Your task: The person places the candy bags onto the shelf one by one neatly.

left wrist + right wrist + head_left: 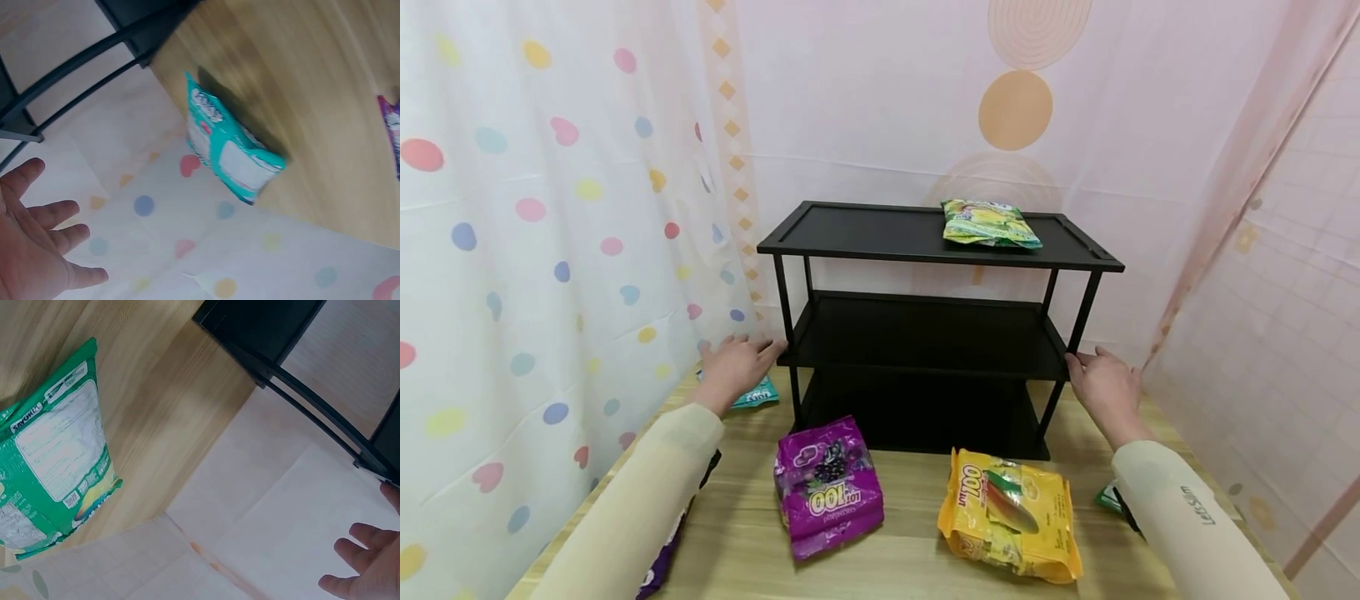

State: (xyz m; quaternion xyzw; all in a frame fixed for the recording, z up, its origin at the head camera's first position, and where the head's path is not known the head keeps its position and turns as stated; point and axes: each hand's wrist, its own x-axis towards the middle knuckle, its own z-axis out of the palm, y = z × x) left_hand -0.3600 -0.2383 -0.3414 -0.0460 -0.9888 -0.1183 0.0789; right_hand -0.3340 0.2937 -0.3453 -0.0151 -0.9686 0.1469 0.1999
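A black three-tier shelf rack point(925, 333) stands at the back of the table. My left hand point(739, 365) is at its left side, fingertips right at the post by the middle tier. Spread, fairly straight fingers show in the left wrist view. At the opposite end, my right hand point(1103, 385) has its fingertips at the middle tier's right front corner, with the other fingers spread loosely. A yellow-green candy bag point(988, 225) lies on the top tier. In front of the rack are a purple grape candy bag point(831, 487) and a yellow mango candy bag point(1011, 517).
A teal bag point(225, 144) lies left of the rack, partly behind my left hand in the head view. To the right is a green bag point(62, 450). Another purple bag point(662, 558) shows under my left sleeve. Curtains point(587, 208) surround the wooden table point(745, 517).
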